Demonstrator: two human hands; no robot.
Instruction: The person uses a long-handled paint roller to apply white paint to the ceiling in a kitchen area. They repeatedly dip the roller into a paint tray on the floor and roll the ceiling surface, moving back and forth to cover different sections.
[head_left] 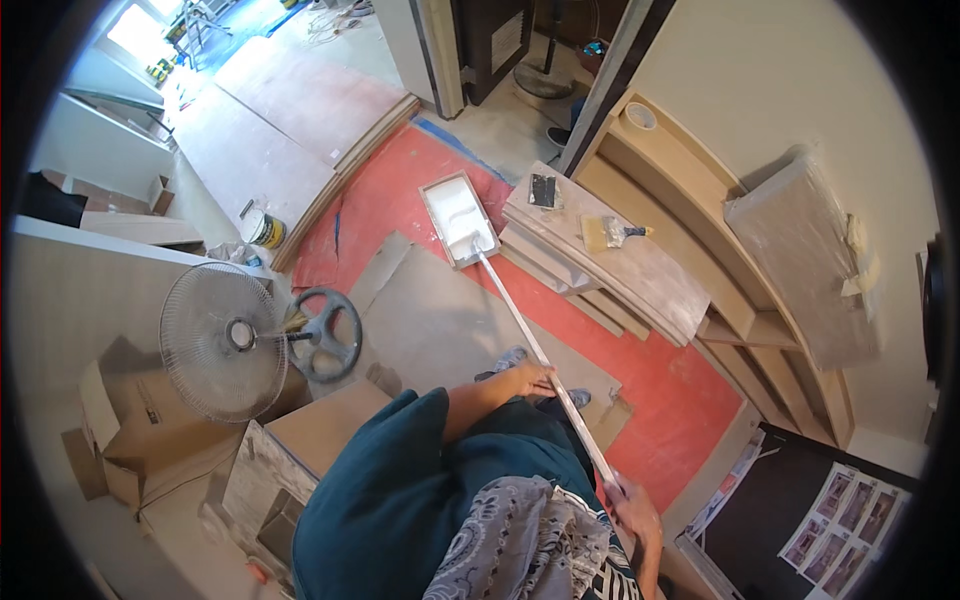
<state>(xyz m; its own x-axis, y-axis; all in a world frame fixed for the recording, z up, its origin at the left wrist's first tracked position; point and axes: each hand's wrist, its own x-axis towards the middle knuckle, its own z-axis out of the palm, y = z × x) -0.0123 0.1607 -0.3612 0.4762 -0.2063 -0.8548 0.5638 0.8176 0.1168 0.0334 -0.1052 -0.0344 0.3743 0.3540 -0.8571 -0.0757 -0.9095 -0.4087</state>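
My left hand (pixel 530 380) is closed round the middle of a long pale pole (pixel 520 325), and my right hand (pixel 632 510) grips it lower down, near my body. The pole's far end, with a roller (pixel 476 243), rests in a rectangular tray (pixel 432 202) of white paint on red floor covering (pixel 342 205). To the tray's right, a paint-stained brush (pixel 605 232) and a dark flat object (pixel 543 190) lie on stacked boards (pixel 650 285).
A standing fan (pixel 215 340) and cardboard boxes (pixel 130 430) are at left. A bucket (pixel 262 227) stands beside layered panels (pixel 310 110) farther ahead. Wooden shelving (pixel 700 180) and a wrapped panel (pixel 790 260) line the right side. A doorway (pixel 520 80) opens ahead.
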